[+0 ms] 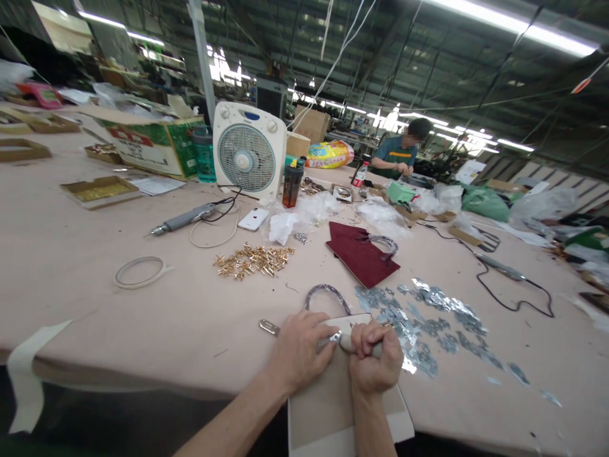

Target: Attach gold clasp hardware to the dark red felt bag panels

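A beige panel [318, 412] is laid at the near edge of the table [143, 330], its lower end overhanging, with a wrapped handle loop [328, 291] at its far end. The panel is pressed down by the left hand [304, 346], its fingers partly bent, beside a small shiny metal piece [337, 337]; whether that piece is gripped cannot be told. The right hand [375, 358] is curled into a fist, and a pale tool [347, 343], mostly hidden, appears to be clasped in it. Should the tool slip, the left fingers could be hurt or the panel marked. Because of the overhang, the panel could be tilted by hard pressure, and nearby silver plates [390, 311] could be scattered by the right hand
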